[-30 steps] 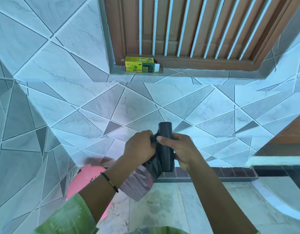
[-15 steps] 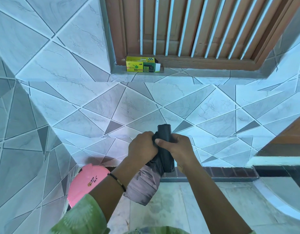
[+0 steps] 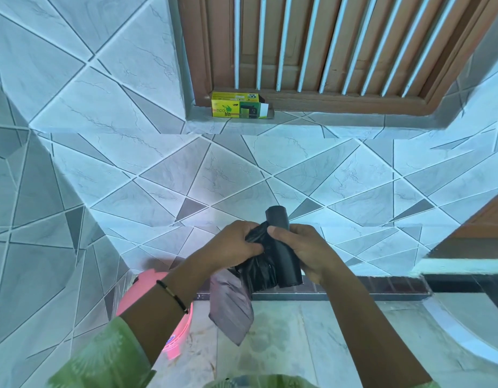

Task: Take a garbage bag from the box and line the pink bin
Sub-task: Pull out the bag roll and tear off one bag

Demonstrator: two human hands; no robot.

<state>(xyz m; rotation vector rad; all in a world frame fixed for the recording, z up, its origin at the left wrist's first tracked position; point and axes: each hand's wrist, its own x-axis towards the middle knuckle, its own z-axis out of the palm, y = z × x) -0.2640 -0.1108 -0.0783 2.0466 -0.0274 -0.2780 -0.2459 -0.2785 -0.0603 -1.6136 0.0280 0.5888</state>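
Presently right hand (image 3: 306,252) fingers clamp the black plastic garbage-bag roll (image 3: 282,247) upright; left hand (image 3: 232,245) fingers pinch its loose end, evidently separating one bag. Round pink plastic bin (image 3: 152,287) waits on the floor below-left.

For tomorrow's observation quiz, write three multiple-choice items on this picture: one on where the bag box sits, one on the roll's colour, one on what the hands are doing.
1. Where is the yellow box?
A. on the window ledge
B. on the floor
C. inside the bin

2. What colour is the roll of bags?
A. white
B. black
C. blue

3. What state are the hands in?
A. both empty
B. one holds the box
C. both grip the roll

Key: 1 A, it stands under the window bars; 2 B, the plastic is black; 3 C, the left hand and right hand close on it above the pink bin.
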